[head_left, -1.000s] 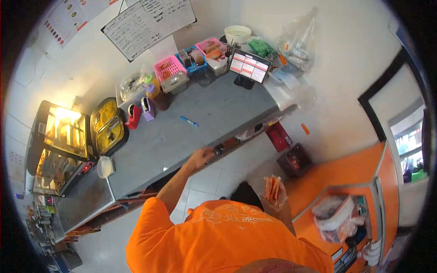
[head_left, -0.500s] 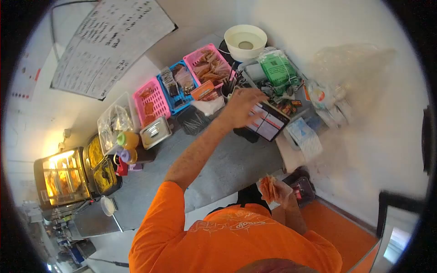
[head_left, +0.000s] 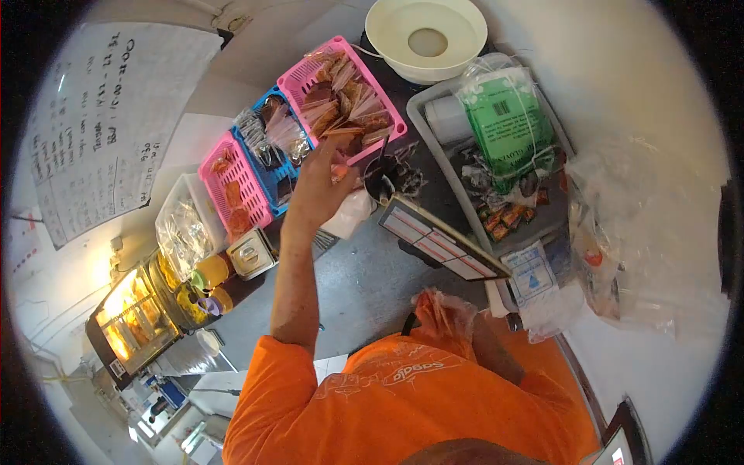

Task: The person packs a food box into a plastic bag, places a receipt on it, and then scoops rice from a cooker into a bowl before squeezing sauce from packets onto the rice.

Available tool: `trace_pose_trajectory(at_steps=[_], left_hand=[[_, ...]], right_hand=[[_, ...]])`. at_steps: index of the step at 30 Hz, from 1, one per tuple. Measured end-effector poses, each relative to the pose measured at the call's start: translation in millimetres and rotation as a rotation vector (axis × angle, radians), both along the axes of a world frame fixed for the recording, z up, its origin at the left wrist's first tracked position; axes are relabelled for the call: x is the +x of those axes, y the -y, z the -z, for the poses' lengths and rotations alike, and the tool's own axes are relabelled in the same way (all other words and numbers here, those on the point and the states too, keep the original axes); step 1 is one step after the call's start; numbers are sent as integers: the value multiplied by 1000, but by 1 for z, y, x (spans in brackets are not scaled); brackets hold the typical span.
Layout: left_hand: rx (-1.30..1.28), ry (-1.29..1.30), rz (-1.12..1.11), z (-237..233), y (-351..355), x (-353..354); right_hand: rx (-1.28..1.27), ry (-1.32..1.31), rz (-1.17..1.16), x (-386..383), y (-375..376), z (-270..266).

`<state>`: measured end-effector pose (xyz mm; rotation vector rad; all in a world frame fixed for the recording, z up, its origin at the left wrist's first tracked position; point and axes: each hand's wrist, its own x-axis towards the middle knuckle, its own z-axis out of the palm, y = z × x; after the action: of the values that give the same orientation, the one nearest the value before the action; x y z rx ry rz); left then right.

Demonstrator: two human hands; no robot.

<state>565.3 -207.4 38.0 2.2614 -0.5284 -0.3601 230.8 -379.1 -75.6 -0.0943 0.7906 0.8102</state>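
My bare left hand [head_left: 324, 186] reaches to the near edge of a pink basket [head_left: 399, 128] of flat brown packets. Its fingers point away from me and the thumb stands apart. Part of an orange packet shows between thumb and fingers; a grip cannot be made out. Close by are a white plastic bag [head_left: 349, 217] and a dark cup [head_left: 380, 186] of thin sticks. My right hand [head_left: 443, 318], in a clear plastic glove stained or filled with reddish-orange, is low against my body. Its fingers cannot be made out. A tablet [head_left: 442, 236] stands on the counter between the hands.
A blue basket [head_left: 271, 167] and another pink basket [head_left: 236, 182] stand left, beside a clear tub [head_left: 186, 225], squeeze bottles [head_left: 213, 271] and a lit glass warmer [head_left: 128, 314]. On the right, a grey bin [head_left: 434, 143] holds a green glove pack [head_left: 508, 128]. A white bowl [head_left: 380, 39] stands behind.
My left hand has left the tablet and moved left to the pink basket. The gloved right hand has come in closer to my body. The view has shifted, and the tablet now appears more edge-on.
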Motion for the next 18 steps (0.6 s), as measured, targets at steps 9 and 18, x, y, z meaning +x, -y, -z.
trace_pose_trajectory(at_steps=[9, 18], left_hand=[[409, 105, 200, 69, 17, 19], [208, -32, -39, 48, 24, 33]], right_hand=[[1093, -1341, 582, 67, -13, -17], [608, -834, 342, 74, -20, -11]])
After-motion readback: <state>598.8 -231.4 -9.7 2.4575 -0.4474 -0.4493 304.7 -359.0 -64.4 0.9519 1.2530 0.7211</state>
